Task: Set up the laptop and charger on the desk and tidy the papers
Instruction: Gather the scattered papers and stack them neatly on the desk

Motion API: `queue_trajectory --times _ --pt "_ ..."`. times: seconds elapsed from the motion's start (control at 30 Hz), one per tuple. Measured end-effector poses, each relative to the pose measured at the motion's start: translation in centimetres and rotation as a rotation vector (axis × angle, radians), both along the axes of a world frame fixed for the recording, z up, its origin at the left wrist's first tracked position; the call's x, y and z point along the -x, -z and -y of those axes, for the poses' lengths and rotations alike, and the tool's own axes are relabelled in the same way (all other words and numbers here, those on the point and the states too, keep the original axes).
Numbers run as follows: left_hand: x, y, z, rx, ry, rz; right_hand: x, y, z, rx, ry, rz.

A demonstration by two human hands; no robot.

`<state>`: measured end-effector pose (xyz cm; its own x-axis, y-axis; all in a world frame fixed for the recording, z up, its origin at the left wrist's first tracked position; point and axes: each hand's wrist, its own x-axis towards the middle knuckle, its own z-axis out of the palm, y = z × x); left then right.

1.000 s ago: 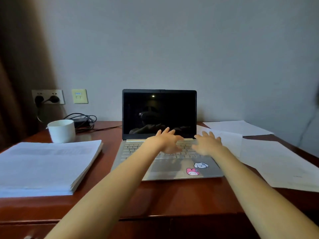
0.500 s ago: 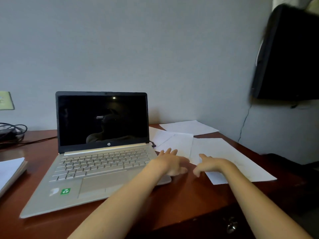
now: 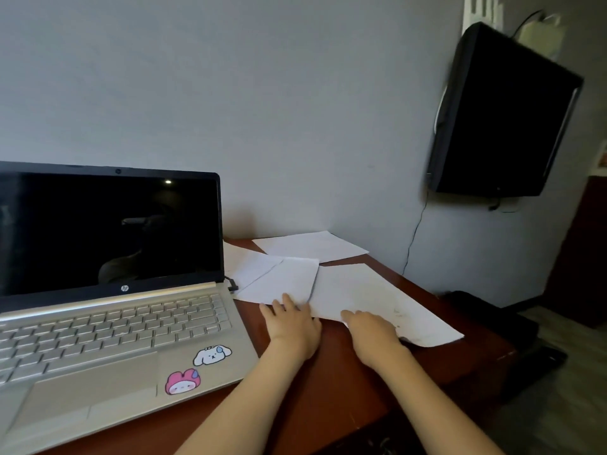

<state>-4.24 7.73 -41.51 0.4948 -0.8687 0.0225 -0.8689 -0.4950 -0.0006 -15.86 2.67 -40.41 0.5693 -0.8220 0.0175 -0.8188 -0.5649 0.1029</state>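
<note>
Papers (image 3: 361, 290) loose beside laptop (image 3: 115, 323) | I see left hand (image 3: 292, 326) flat on them, fingers (image 3: 289, 300) straight | right hand (image 3: 371, 334) at their edge, grip unclear

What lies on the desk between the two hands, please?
In the head view, only bare desk separates the left hand and right hand; the loose sheets start at their fingertips.

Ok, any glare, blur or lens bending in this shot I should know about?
Head view: dim overall; a small glare spot on the dark laptop screen, plus a faint reflection; the wall monitor looks blurred and leans from wide-angle distortion; papers are fairly sharp.
</note>
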Motion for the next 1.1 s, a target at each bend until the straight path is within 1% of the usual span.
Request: queue_trajectory --times 0.1,0.23,0.4,0.57,0.67,0.73,0.8,0.83,0.9,0.93,1.03,1.1 --pt "-1.0 0.2 -0.2 0.021 -0.058 -0.028 0.4 1.0 0.0 0.063 0.036 0.180" --pt "-2.0 0.0 -0.8 0.049 -0.097 -0.063 1.8 1.4 -0.1 0.061 0.017 0.397" --pt "-2.3 -0.4 -0.8 0.108 -0.016 -0.042 3.2 1.6 0.7 0.044 -0.045 0.500" --pt "-3.0 -0.5 -1.0 0.243 0.014 -0.026 4.1 1.4 1.0 0.037 -0.068 0.611" --pt "-3.1 -0.5 -1.1 0.279 0.050 -0.021 4.3 1.3 0.6 0.150 0.023 0.645" --pt "-3.1 -0.5 -1.0 0.301 0.078 -0.008 4.3 1.4 0.5 0.242 0.152 0.617" --pt "-3.1 -0.5 -1.0 0.314 0.110 0.008 4.3 1.5 0.6 0.244 0.312 0.610" --pt "-3.1 -0.5 -0.9 0.319 0.129 0.017 4.4 1.6 0.7 0.204 0.386 0.637" --pt "-3.0 -0.5 -0.8 0.323 0.176 0.043 4.5 1.8 0.9 0.108 0.477 0.768" --pt "-3.0 -0.4 -0.7 0.324 0.201 0.062 4.6 1.9 1.0 0.081 0.485 0.838" --pt "-2.9 -0.5 -0.6 0.315 0.256 0.104 4.9 2.1 1.2 0.050 0.460 0.985" --pt "-2.9 -0.4 -0.6 0.312 0.290 0.104 5.0 2.1 1.6 0.053 0.483 1.092"
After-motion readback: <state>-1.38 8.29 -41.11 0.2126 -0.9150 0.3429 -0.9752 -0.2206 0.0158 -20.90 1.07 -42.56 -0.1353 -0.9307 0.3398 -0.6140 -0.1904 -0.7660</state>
